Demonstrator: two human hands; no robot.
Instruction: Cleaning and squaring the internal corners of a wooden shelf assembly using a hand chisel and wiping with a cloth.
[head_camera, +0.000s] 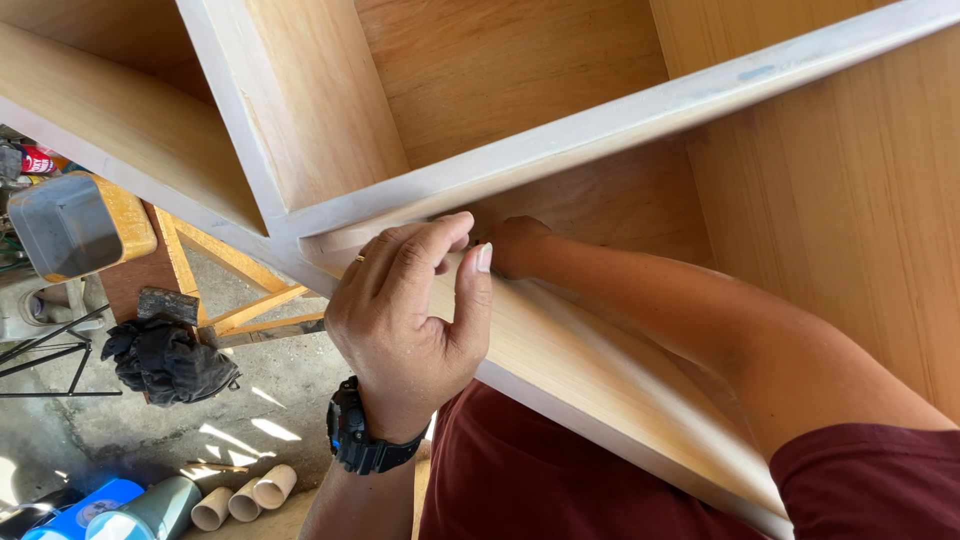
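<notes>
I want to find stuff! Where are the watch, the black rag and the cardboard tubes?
watch (352, 440): head view, on its black strap.
black rag (168, 362): head view, its crumpled middle.
cardboard tubes (245, 497): head view, the middle tube.

Person: black digital wristwatch (362, 440) and thin gold ring (358, 258) on left hand (410, 315); dark maroon short-sleeved shirt (560, 480).

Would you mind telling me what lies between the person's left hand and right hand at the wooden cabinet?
In the head view, a wooden shelf board's front edge runs between them: the left hand grips it from outside, while the right hand reaches into the compartment behind.
</notes>
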